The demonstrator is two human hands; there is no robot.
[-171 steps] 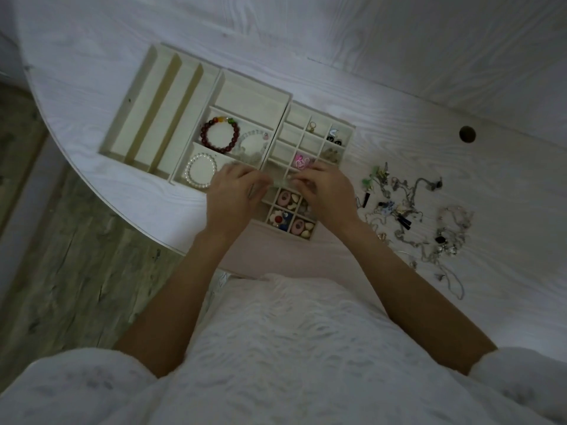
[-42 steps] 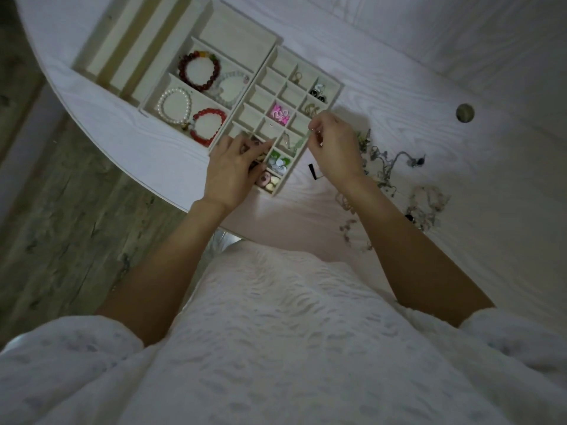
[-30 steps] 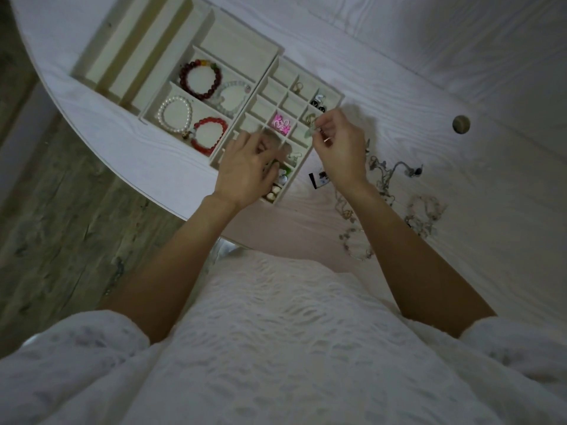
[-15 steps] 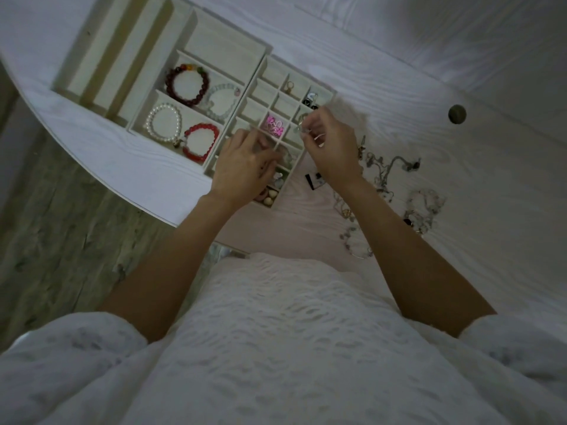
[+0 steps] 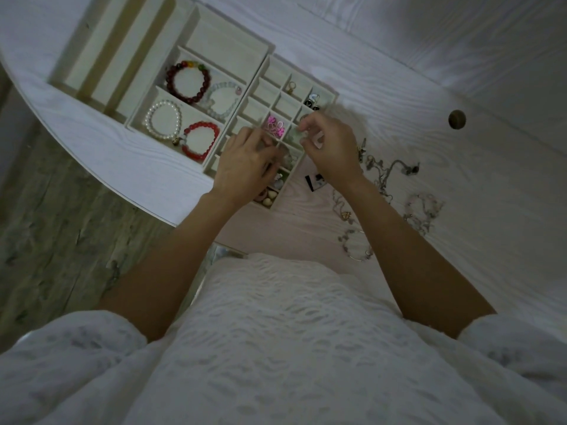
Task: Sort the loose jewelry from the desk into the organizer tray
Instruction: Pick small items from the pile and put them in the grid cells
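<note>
A: Both hands are over the small-cell section of the pale wooden organizer tray (image 5: 329, 96), middle of the frame. The left hand (image 5: 245, 170) lies with bent fingers across the lower cells; whether it grips anything I cannot tell. The right hand (image 5: 329, 148) is pinching something small and pale at its fingertips (image 5: 303, 128), just above a cell on the tray's right edge.

B: And the loose jewelry?

A: The tangle of silvery chains and charms (image 5: 389, 173) lies on the white wood-grain desk (image 5: 460, 194) to the right of the tray, in the centre right of the frame, running down toward the lower right. The right forearm crosses part of it. My judgement is that the right hand is much the nearer one, so the next pick falls to it, reaching back rightward.

B: Count things for me.

A: Four bracelets sit in the larger cells, left of the hands: a dark red beaded bracelet (image 5: 187, 82), a clear pale bead bracelet (image 5: 222, 99), a white pearl bracelet (image 5: 162, 122) and a bright red bead bracelet (image 5: 201, 144). One cluster of pink pieces (image 5: 276, 128) sits in a small cell between the hands. One small black-and-white item (image 5: 316, 181) lies on the desk just below the right wrist. The loose pieces themselves are too tangled to count; a pale pink beaded strand (image 5: 425, 207) lies at the far right, and a thin hoop with beads (image 5: 356, 248) lowest.
</note>
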